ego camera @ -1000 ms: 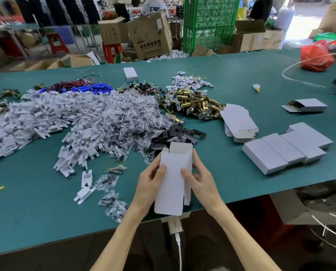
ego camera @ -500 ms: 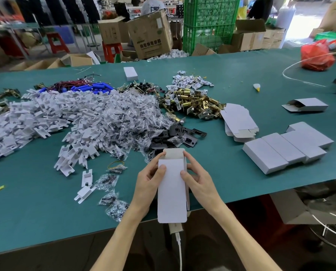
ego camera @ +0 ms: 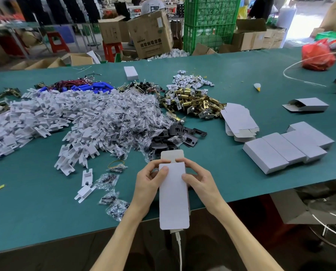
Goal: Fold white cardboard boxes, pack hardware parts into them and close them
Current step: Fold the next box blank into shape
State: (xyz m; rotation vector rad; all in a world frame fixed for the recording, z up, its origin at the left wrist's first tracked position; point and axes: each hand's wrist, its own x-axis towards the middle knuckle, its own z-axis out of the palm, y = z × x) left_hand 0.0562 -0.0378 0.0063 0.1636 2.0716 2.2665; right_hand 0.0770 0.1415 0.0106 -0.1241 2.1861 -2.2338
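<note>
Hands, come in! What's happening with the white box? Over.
Left hand and right hand both grip white box. Far flap up, unclosed. Black plates just beyond, not blocking.

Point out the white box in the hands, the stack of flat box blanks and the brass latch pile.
white box [ego camera: 174,196]: head view, middle of its front panel.
stack of flat box blanks [ego camera: 238,119]: head view, top sheet.
brass latch pile [ego camera: 192,100]: head view, centre of the heap.

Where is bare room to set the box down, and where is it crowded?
Bare mat lies near-left, this side of the white inserts, and between the held box and the closed boxes. Crowded: centre, from screw bags to brass latches.
</note>
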